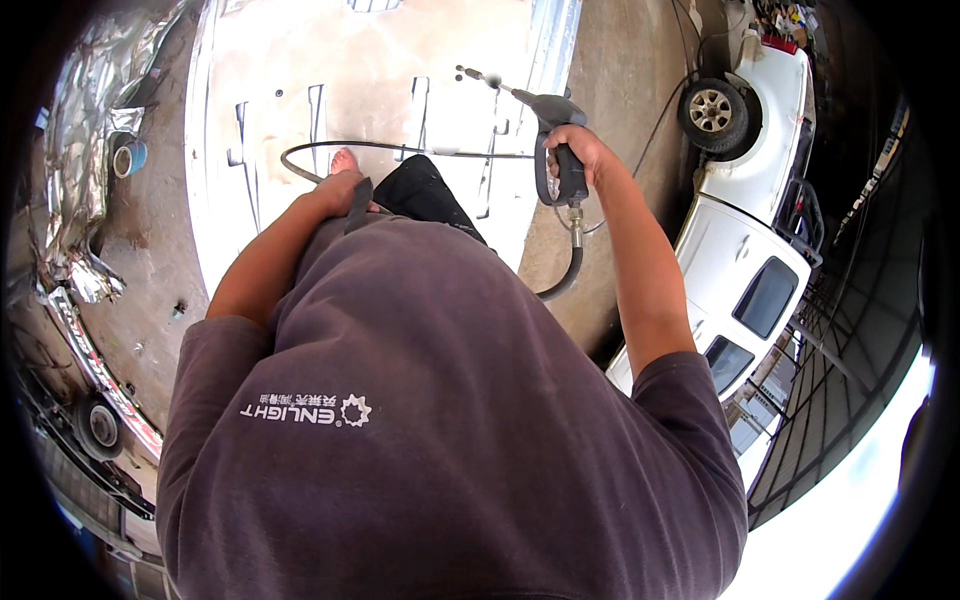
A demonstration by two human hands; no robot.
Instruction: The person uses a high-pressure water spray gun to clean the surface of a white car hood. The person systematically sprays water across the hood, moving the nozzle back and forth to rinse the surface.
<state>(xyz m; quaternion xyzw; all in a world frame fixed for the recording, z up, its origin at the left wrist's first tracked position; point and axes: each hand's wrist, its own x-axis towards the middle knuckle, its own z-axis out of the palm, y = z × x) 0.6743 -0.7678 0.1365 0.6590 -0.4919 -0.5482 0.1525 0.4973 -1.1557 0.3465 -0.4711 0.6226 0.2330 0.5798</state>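
My right hand (575,152) is wrapped round the grip of a dark spray gun (550,108), held out to the right with its thin nozzle pointing to the far left. A black hose (572,275) joins the metal fitting below the grip and disappears behind my shirt. My left hand (345,192) is closed near my waist, beside a dark strap-like piece (358,207); what its fingers hold is partly hidden. From there a thin dark hose (420,152) loops out and crosses toward the gun. Beneath lies a large pale panel (380,85) with several long slots.
A white pickup (745,215) stands at the right, its wheel (712,112) nearest the far end. Crumpled silver foil (85,120) lies at the left with a blue-and-white can (130,158). A loose wheel (100,425) is at the lower left. A cable (655,130) trails across the ground.
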